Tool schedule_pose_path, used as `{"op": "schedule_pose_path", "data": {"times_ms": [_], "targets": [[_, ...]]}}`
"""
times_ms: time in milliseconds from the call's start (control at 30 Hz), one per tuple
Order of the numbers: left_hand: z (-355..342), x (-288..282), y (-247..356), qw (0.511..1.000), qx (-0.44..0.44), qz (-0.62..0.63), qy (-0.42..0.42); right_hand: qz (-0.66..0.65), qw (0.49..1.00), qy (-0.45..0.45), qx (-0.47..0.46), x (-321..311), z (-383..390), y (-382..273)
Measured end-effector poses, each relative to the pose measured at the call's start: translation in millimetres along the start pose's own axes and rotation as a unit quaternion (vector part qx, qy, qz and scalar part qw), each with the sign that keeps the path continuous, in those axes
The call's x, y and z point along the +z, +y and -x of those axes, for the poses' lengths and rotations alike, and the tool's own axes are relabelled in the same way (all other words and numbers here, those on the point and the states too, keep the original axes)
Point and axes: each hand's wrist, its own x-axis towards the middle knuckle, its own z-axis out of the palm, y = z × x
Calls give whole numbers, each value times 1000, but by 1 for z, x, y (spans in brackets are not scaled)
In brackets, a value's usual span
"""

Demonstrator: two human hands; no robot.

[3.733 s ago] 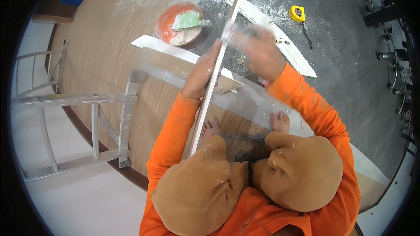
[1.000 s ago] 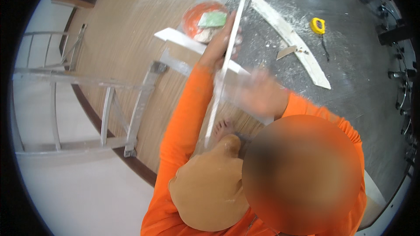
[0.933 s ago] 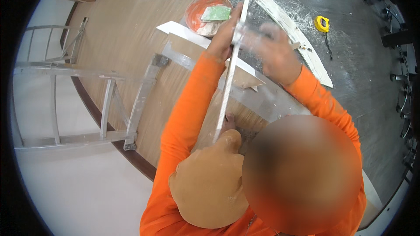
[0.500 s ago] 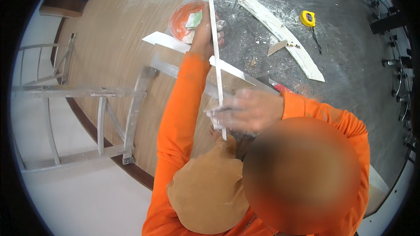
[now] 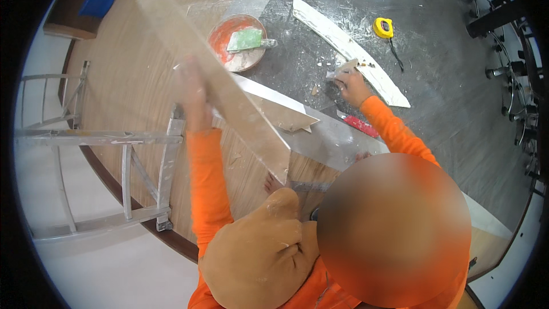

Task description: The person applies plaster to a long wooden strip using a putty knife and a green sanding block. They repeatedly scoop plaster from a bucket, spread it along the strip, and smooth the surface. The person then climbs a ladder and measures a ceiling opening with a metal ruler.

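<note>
My left hand (image 5: 194, 88), smeared by motion, grips a long board strip (image 5: 229, 94) at its left edge. The strip's tan paper-like face is toward me, and it slants from upper left to lower middle. My right hand (image 5: 355, 88) reaches to the floor, fingers closed at a small tan scrap (image 5: 347, 68) beside a long white-coated strip (image 5: 354, 51). A pale bit shows at its fingertips, but what they hold is unclear. Behind the held strip stands an orange-lined bowl (image 5: 264, 26) of white paste. A green-and-white spreader (image 5: 246, 40) rests in it.
More cut board pieces (image 5: 280, 113) lie under and beside the held strip. A red utility knife (image 5: 360, 125) lies near my right forearm, a yellow tape measure (image 5: 383, 27) farther off. A metal ladder (image 5: 103, 137) is at left, a blue bin (image 5: 97, 1) far left, wheeled chairs (image 5: 503, 71) at right.
The held strip has turned from edge-on to face-on and swung left with my left hand, uncovering the bowl. My right hand has left the strip's near end and reached forward right to the scrap.
</note>
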Motion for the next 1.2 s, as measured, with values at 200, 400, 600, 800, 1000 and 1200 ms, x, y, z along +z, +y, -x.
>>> {"op": "schedule_pose_path", "data": {"times_ms": [200, 400, 600, 800, 1000, 1200], "targets": [[7, -85, 48, 983, -81, 155, 64, 1, 997, 72, -23, 20, -15, -105], [3, -107, 65, 900, -194, 391, -13, -85, 996, -5, 17, -15, -24, -254], [-9, -168, 91, 827, -208, 519, -48, -142, 985, 58, 79, -11, -12, -346], [-29, -250, 124, 822, -195, 525, -99, -308, 940, 2, 145, 22, -30, -411], [-58, -287, 110, 848, -182, 491, -82, -237, 969, -61, 31, 82, -61, -425], [-113, -278, 81, 913, -159, 368, -83, 41, 991, -42, -119, 135, -211, -343]]}}
